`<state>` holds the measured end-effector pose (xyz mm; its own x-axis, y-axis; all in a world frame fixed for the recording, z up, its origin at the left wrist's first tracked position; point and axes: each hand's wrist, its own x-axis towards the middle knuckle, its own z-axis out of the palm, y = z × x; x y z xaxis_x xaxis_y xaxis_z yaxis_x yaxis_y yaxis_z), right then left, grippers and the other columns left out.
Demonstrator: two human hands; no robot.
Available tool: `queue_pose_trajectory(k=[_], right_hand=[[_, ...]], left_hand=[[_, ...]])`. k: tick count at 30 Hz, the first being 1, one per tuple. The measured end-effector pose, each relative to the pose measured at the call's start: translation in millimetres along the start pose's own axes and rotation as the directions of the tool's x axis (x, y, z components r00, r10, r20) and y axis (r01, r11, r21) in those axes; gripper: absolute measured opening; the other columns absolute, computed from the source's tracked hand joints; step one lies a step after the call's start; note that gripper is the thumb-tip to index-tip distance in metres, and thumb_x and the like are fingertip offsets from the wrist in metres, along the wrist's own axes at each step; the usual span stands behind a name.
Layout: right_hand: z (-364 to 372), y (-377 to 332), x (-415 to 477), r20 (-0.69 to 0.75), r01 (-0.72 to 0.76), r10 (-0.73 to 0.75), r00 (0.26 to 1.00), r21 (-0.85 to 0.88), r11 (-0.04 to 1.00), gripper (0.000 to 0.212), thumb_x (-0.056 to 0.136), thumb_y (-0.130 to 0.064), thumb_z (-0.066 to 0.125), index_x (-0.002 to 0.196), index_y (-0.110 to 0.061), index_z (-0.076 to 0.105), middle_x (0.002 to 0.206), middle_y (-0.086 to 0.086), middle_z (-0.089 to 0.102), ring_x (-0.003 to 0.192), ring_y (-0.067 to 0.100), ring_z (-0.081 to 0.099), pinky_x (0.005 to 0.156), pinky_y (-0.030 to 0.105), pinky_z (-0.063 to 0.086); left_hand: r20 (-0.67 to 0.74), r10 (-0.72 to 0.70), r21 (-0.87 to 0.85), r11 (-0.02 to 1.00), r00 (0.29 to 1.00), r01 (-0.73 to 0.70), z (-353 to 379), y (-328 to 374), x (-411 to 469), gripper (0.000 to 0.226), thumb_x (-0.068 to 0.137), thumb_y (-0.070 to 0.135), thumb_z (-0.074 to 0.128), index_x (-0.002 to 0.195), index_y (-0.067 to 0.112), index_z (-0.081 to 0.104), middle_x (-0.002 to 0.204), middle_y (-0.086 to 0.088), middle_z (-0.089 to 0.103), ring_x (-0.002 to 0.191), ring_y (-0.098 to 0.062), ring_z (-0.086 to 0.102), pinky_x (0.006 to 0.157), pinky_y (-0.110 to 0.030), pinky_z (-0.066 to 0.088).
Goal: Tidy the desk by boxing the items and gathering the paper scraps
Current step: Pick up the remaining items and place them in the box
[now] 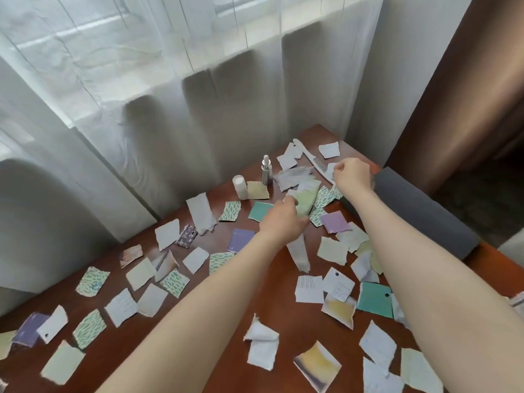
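Head view: left hand [283, 222] is gripping a bunch of scraps [305, 199] toward the far edge of the table [283, 302]; right hand [353, 175], fingers curled, is pinching a white scrap [333, 167] beside the comb [311, 162], far right corner.

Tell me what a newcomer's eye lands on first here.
Torn paper scraps litter the whole brown desk, white, green, teal and purple. At the centre, the left hand grips a pale green bundle of them, while the right hand curls beside a white comb at the far right. A dropper bottle stands near the curtain.
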<state>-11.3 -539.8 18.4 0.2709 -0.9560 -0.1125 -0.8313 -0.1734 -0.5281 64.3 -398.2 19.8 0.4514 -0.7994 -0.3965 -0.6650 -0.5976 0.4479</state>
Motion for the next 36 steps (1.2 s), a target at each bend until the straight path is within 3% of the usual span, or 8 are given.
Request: queue_pose_trajectory(k=[4,6,14,18,23,29,36], right_hand=[[16.9,-2.6,15.7,0.021,0.022,-0.019,1.0,-0.137,0.99,0.032,0.095,-0.019,0.047,0.122,-0.007,0.058,0.128,0.015,0.054,0.123,0.033,0.043,0.094,0.038,0.041],[24.4,-2.5,20.8,0.045,0.004,0.004,0.999,-0.178,0.984,0.038,0.095,-0.025,0.048,0.129,-0.007,0.051,0.134,0.017,0.045,0.127,0.034,0.037,0.099,0.039,0.037],[40.4,-6.4,30.5,0.006,-0.073,0.077,0.997,-0.253,0.965,0.036,0.097,-0.021,0.049,0.129,-0.007,0.047,0.134,0.015,0.048,0.126,0.031,0.041,0.095,0.038,0.039],[39.3,-7.2,29.1,0.034,-0.093,0.105,0.994,-0.263,0.96,0.03,0.094,-0.014,0.054,0.123,-0.007,0.054,0.13,0.014,0.054,0.125,0.031,0.044,0.094,0.036,0.041],[31.6,-5.4,27.4,-0.026,-0.174,0.173,0.985,-0.06,0.983,0.025,0.093,-0.014,0.053,0.116,-0.006,0.061,0.122,0.015,0.06,0.119,0.034,0.05,0.088,0.037,0.045],[13.3,-13.3,21.2,-0.06,-0.23,0.249,0.967,0.224,0.947,0.025,0.095,-0.018,0.053,0.115,-0.008,0.062,0.121,0.013,0.063,0.114,0.032,0.055,0.085,0.038,0.048],[-11.7,-21.1,-2.6,-0.103,-0.148,0.195,0.975,0.354,0.924,0.022,0.093,-0.019,0.054,0.111,-0.01,0.064,0.122,0.011,0.061,0.117,0.032,0.05,0.09,0.039,0.045]], left_hand=[[-0.096,0.108,0.243,0.967,0.99,-0.082,9.6,-8.2,8.9,0.044,0.094,0.031,0.047,0.134,0.014,0.038,0.127,-0.014,0.046,0.116,-0.032,0.045,0.088,-0.038,0.04],[-0.119,0.141,0.279,0.955,0.983,-0.104,14.1,-11.2,11.5,0.044,0.094,0.031,0.048,0.133,0.015,0.038,0.123,-0.014,0.046,0.114,-0.033,0.044,0.087,-0.037,0.038],[-0.117,0.058,0.07,0.996,0.991,-0.05,20.1,-1.2,27.7,0.04,0.09,0.022,0.054,0.122,0.002,0.039,0.122,-0.019,0.047,0.112,-0.036,0.043,0.089,-0.04,0.038],[-0.071,0.033,-0.115,0.993,0.997,-0.041,19.2,0.6,27.7,0.028,0.09,0.013,0.051,0.111,0.0,0.038,0.113,-0.021,0.049,0.103,-0.038,0.048,0.075,-0.039,0.036],[-0.165,0.055,-0.247,0.964,0.985,-0.095,12.2,3.5,19.2,0.016,0.091,0.004,0.044,0.093,0.01,0.029,0.098,-0.011,0.038,0.08,-0.026,0.036,0.064,-0.028,0.024],[-0.247,0.085,-0.266,0.952,0.965,-0.152,3.5,19.2,5.8,0.015,0.092,0.004,0.042,0.094,0.013,0.03,0.097,-0.006,0.037,0.08,-0.023,0.039,0.066,-0.033,0.032],[-0.274,0.121,-0.238,0.953,0.954,-0.189,-19.8,27.2,-27.1,0.023,0.087,-0.003,0.043,0.094,0.014,0.03,0.096,-0.005,0.039,0.081,-0.024,0.038,0.066,-0.033,0.03]])
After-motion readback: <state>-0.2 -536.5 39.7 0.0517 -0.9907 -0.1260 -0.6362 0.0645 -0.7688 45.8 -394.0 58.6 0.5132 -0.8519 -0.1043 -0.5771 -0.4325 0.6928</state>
